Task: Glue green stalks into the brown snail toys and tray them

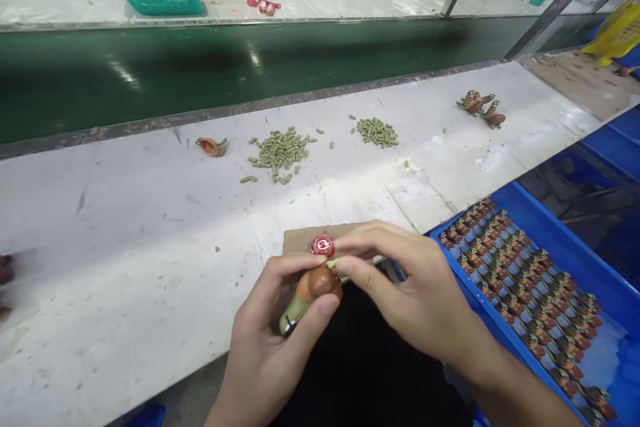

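My left hand (280, 327) is closed around a small turtle-like figurine (320, 282) with a rounded brown shell and a green head end pointing down to the left. Between the thumb and fingers of my right hand (400, 280) is a small green peg (333, 263), held against the figurine's upper right side; whether it is attached cannot be seen. Just beyond my fingertips a red round cap-like dish (323, 245) with a shiny white mark sits on a piece of brown cardboard (296, 240) at the table edge.
Two piles of green pegs, a larger one (281, 150) and a smaller one (377, 132), lie ahead. Figurines stand at right (475, 101), another lies left (211, 146). A blue crate (537, 203) holds rows of figurines. Beyond the green conveyor (200, 67), a person's hand reaches into a green basket (165, 3).
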`<state>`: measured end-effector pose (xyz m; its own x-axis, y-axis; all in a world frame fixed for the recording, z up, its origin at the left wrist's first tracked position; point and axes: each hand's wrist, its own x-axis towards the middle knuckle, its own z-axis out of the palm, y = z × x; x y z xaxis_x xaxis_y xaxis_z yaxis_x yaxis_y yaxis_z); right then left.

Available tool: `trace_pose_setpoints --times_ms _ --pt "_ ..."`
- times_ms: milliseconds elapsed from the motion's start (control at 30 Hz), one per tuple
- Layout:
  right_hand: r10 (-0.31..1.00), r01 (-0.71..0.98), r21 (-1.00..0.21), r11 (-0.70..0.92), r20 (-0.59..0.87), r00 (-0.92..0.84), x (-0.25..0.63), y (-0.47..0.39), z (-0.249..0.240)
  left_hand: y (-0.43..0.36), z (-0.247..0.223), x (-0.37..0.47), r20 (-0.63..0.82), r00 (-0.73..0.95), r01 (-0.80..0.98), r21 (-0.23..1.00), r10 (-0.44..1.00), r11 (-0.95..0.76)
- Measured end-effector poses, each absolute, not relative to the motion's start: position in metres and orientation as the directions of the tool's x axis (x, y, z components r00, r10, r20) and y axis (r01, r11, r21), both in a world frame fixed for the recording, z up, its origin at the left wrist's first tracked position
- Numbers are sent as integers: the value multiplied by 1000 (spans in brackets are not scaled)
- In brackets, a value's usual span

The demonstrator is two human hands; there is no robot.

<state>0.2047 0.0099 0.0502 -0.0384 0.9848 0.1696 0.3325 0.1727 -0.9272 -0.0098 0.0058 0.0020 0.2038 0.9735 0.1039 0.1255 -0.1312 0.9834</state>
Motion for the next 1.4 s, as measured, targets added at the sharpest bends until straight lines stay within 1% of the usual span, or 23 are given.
trace_pose_setpoints --times_ms 33,100,133,167,200,267,367,500,567,633,700,767,833,867,933,1067,1200,1400 --pt "987 351 -926 136 158 37 213 15 46 5 4 -8 55 179 127 989 982 -78" --pt "940 450 -892 51 194 279 237 31 31 3 10 -7 -35 91 149 989 995 21" --pt "879 512 -859 -10 236 413 253 41 20 3 12 -8 -67 40 175 983 997 59" --pt "787 576 -814 -72 308 534 270 52 9 3 14 -9 -82 -5 209 975 997 81" --pt "719 615 -774 -153 339 606 287 64 -3 3 15 -11 -80 -38 249 965 996 87" --pt "678 614 -756 -225 331 657 317 86 -26 4 13 -16 -50 -75 333 940 996 72" --pt "689 605 -761 -236 308 656 345 109 -46 7 4 -26 -8 -77 407 913 997 38" --pt "729 590 -792 -154 312 609 349 115 -42 9 -12 -35 58 -16 452 891 998 -44" --pt "751 566 -820 -85 320 577 340 103 -30 10 -19 -37 130 63 456 878 990 -144" --pt "812 549 -836 -10 314 493 327 84 -12 12 -24 -38 191 141 459 857 971 -235" --pt "912 588 -807 49 276 303 312 61 7 13 -26 -37 217 182 476 834 959 -279" --pt "975 677 -729 97 206 82 298 39 24 14 -26 -35 210 183 497 823 960 -275" --pt "987 718 -678 160 112 -114 284 23 36 15 -24 -33 209 179 513 814 962 -272" --pt "980 717 -672 184 65 -190 279 17 40 15 -23 -32 210 183 520 809 960 -276" --pt "960 704 -682 199 -10 -281 270 12 45 15 -22 -30 217 202 531 795 955 -293" --pt "950 700 -690 185 -59 -308 261 12 49 14 -20 -29 231 230 535 782 946 -321" --pt "948 714 -675 186 -68 -311 261 14 51 14 -20 -28 225 222 529 790 949 -311" --pt "947 753 -622 214 -57 -316 262 15 50 13 -23 -27 229 213 519 797 950 -309"
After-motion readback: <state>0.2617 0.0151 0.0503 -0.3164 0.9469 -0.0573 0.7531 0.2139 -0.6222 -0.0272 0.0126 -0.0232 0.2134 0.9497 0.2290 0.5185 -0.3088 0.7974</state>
